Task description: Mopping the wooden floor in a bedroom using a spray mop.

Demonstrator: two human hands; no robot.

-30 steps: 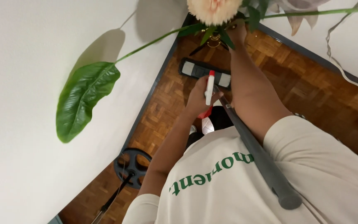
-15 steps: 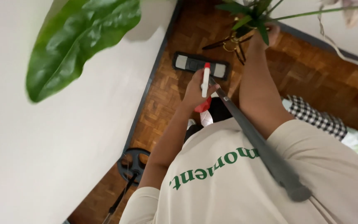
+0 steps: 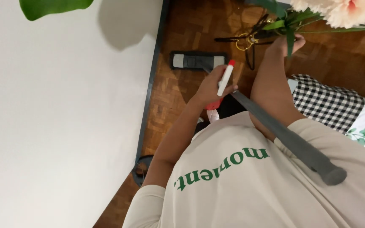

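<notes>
Gripping a white spray bottle with a red tip, my left hand is closed round its body, nozzle pointing away from me towards the floor; just beyond it the flat mop head lies on the parquet floor close to the dark skirting, and its grey mop handle leans across my chest with neither hand on it; my right hand is raised and closed loosely about green flower stems under a pale bloom, though I cannot tell how tightly; as I judge it, the mopping is paused; the pad is down and the bottle is up, but I see no wet sheen on the wood, so I cannot say how much floor is done; further out, a thin black stand sits by the stems, a checked cloth lies to my right, and the white wall fills my left beneath a big green leaf.
</notes>
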